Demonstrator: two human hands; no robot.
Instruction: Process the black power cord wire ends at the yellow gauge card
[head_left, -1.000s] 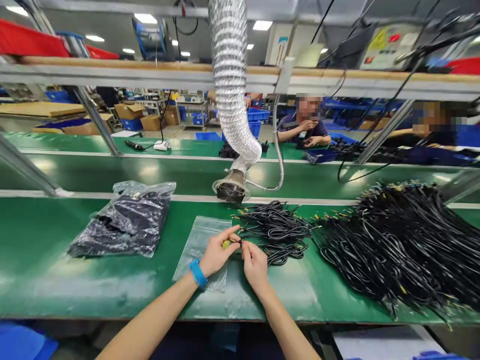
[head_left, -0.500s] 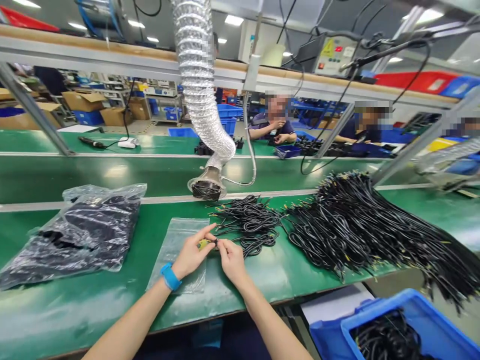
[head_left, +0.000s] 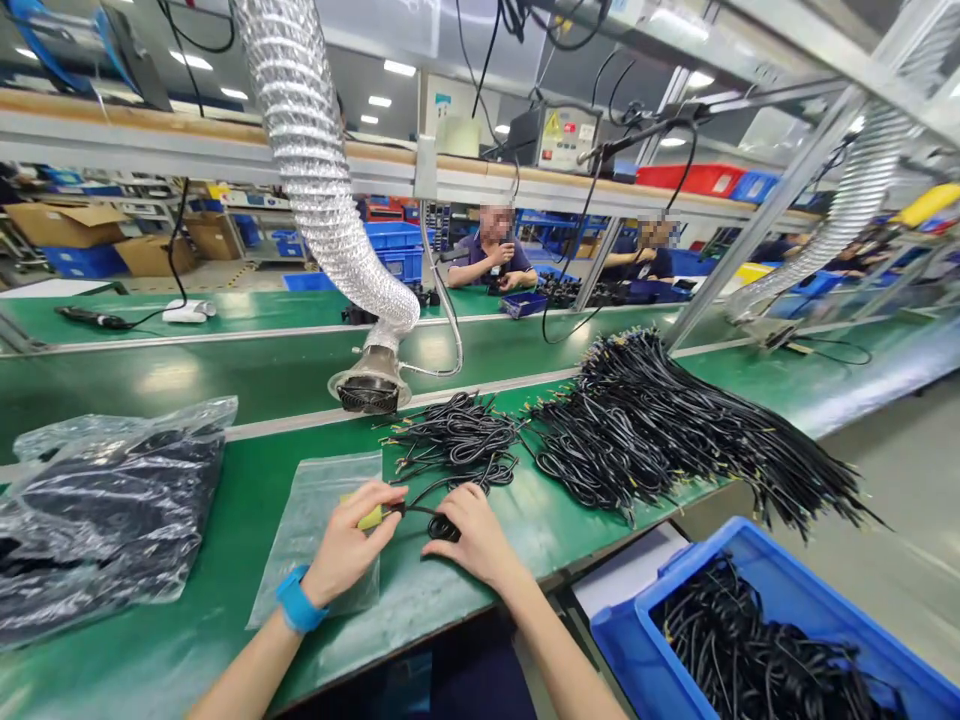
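Fingers of the left hand (head_left: 346, 545) pinch a black cable end (head_left: 397, 508), the right hand's (head_left: 478, 535) half-enclose a cable coil (head_left: 441, 527), and cable bundles (head_left: 466, 432) lie untouched beyond.

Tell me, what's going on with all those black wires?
A person's left hand pinches a small yellow thing, and the right hand holds a coiled black wire that runs towards it. A clear bag lies under the left hand on the green table. One pile of wires lies just beyond the hands, a bigger pile to the right. More wires are in the blue bin.
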